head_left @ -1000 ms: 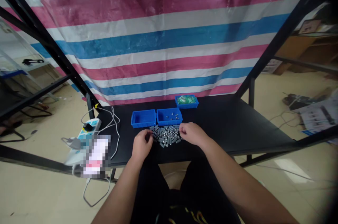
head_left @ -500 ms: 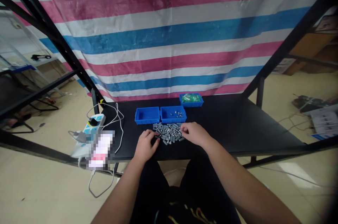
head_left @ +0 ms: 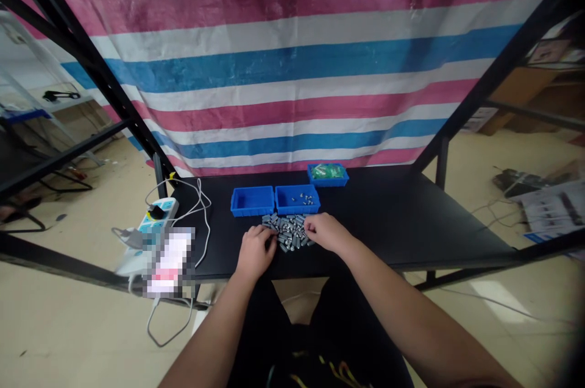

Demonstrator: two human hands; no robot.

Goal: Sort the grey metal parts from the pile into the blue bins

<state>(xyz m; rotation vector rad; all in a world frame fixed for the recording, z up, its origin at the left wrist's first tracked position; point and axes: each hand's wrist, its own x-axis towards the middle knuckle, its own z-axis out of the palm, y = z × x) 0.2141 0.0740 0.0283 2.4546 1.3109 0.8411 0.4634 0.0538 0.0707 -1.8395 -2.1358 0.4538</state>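
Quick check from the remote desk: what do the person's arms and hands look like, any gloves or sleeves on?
Both forearms are bare up to the frame edge, with no sleeves showing. The left hand and right hand wear no gloves, and no watch, ring or band is visible.

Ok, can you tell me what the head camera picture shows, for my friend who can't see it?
A person's left hand and right hand touch the two sides of a pile of small grey metal parts on a black table. Behind the pile sit three blue bins, in front of a pink, blue and white striped tarp.
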